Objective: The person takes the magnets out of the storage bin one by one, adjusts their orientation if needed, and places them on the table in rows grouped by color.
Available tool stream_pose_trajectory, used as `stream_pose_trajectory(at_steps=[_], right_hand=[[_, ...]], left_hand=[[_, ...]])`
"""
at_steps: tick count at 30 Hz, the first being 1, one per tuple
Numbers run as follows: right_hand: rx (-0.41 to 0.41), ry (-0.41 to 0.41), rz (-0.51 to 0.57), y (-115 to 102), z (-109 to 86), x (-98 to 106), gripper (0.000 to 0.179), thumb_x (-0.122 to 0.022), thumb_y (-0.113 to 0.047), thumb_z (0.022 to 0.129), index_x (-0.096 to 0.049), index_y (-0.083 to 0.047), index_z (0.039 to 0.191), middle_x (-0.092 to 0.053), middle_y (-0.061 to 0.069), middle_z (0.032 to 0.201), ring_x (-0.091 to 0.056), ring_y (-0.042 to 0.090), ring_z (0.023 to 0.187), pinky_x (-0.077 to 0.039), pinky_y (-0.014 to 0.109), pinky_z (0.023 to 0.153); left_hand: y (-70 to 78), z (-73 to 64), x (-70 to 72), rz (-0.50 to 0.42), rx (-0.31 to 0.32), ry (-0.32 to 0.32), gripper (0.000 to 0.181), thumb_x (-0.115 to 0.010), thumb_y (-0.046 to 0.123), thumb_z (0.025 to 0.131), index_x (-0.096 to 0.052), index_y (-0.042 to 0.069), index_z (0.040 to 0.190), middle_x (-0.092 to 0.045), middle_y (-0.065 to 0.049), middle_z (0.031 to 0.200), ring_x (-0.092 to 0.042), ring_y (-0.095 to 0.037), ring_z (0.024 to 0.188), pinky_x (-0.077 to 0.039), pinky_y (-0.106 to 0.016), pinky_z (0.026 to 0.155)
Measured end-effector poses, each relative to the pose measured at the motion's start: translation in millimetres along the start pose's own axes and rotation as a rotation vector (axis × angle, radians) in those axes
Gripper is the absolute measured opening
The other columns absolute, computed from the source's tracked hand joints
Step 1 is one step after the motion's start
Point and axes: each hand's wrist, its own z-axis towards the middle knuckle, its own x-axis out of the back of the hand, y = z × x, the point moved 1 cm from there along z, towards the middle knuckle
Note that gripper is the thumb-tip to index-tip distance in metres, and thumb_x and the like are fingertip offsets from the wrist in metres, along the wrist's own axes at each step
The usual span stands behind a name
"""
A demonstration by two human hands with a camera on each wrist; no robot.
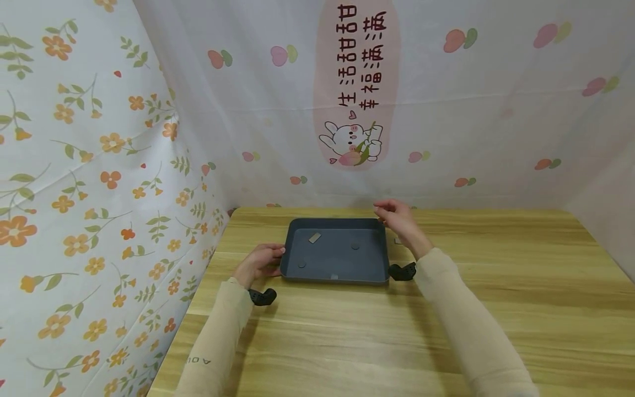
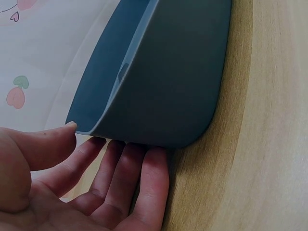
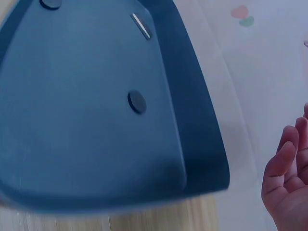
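Head | left hand [image 1: 261,261]: fingers gripping tray [image 1: 327,251] | right hand [image 1: 402,221]: fingers relaxed near far corner

A wood-grain tabletop [image 1: 496,320] fills the lower middle and lower right of the head view, its grain running in pale and darker yellow-brown bands. Down the left side hangs a white floral cloth [image 1: 99,182] printed with orange flowers and green leaves. Across the top spreads a white backdrop [image 1: 431,116] scattered with pink and orange-red fruit shapes [image 1: 279,55], each paired with a green one. At its upper centre is a pink panel [image 1: 324,77] with two columns of dark red lettering [image 1: 347,71]; below these, a white rabbit [image 1: 342,138] lies sideways with a pink tulip [image 1: 350,159]. The backdrop also shows at the left wrist view's upper left and the right wrist view's right
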Motion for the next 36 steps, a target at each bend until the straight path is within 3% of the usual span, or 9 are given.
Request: stream_pose_trajectory(at_steps=[4, 10, 17, 20, 26, 36], right_hand=[[0.021, -0.006, 0.003, -3.4, 3.4, -11.7, 0.035, -0.055, -0.021, 0.099, -0.056, -0.002, 0.129, -0.057, 0.014, 0.107, -0.057, 0.009, 0.078, -0.048, 0.023, 0.071], [0.124, -0.043, -0.094, -4.4, 6.5, -30.5, 0.028, -0.054, -0.014, 0.099, -0.06, -0.001, 0.123, -0.059, 0.017, 0.103, -0.057, 0.016, 0.078, -0.049, 0.033, 0.074], [0.229, -0.131, -0.237, -4.7, 6.5, -51.5, 0.025, -0.055, -0.011, 0.098, -0.06, 0.001, 0.119, -0.061, 0.019, 0.107, -0.059, 0.031, 0.097, -0.049, 0.04, 0.083], [0.247, -0.177, -0.279, -4.1, 8.7, -59.6, 0.026, -0.056, -0.01, 0.098, -0.059, 0.002, 0.121, -0.061, 0.018, 0.107, -0.059, 0.032, 0.098, -0.049, 0.042, 0.085], [0.322, -0.244, -0.426, 1.4, 16.1, -71.8, 0.029, -0.059, -0.009, 0.096, -0.06, 0.002, 0.122, -0.062, 0.016, 0.106, -0.058, 0.025, 0.087, -0.047, 0.038, 0.078], [0.364, -0.335, -0.619, -4.2, 21.7, -79.2, 0.031, -0.059, -0.009, 0.095, -0.059, 0.002, 0.124, -0.062, 0.019, 0.116, -0.059, 0.031, 0.105, -0.047, 0.046, 0.091]], left_hand=[[-1.6, 0.4, 0.7, -0.029, -0.008, -0.024, 0.041, -0.046, 0.018, 0.103, -0.047, 0.005, 0.141, -0.06, -0.011, 0.116, -0.059, -0.019, 0.098, -0.054, -0.034, 0.074], [-3.0, 1.0, 0.8, -0.027, -0.009, -0.019, 0.041, -0.047, 0.018, 0.102, -0.048, 0.005, 0.141, -0.061, -0.01, 0.114, -0.059, -0.018, 0.096, -0.054, -0.034, 0.073], [-2.1, 0.4, 0.2, -0.022, -0.008, -0.02, 0.04, -0.047, 0.018, 0.102, -0.048, 0.005, 0.141, -0.061, -0.012, 0.118, -0.059, -0.018, 0.097, -0.054, -0.034, 0.075], [-1.2, -0.5, -0.5, -0.03, -0.011, -0.026, 0.04, -0.046, 0.017, 0.103, -0.048, 0.005, 0.141, -0.061, -0.012, 0.119, -0.059, -0.019, 0.098, -0.054, -0.034, 0.076], [-2.0, -1.3, 0.6, -0.033, -0.013, -0.032, 0.04, -0.046, 0.016, 0.103, -0.047, 0.005, 0.141, -0.06, -0.013, 0.119, -0.06, -0.018, 0.098, -0.054, -0.035, 0.076], [-0.2, -1.9, -1.4, -0.028, -0.007, -0.019, 0.04, -0.046, 0.017, 0.103, -0.047, 0.006, 0.142, -0.059, -0.014, 0.123, -0.059, -0.019, 0.099, -0.054, -0.035, 0.077]])
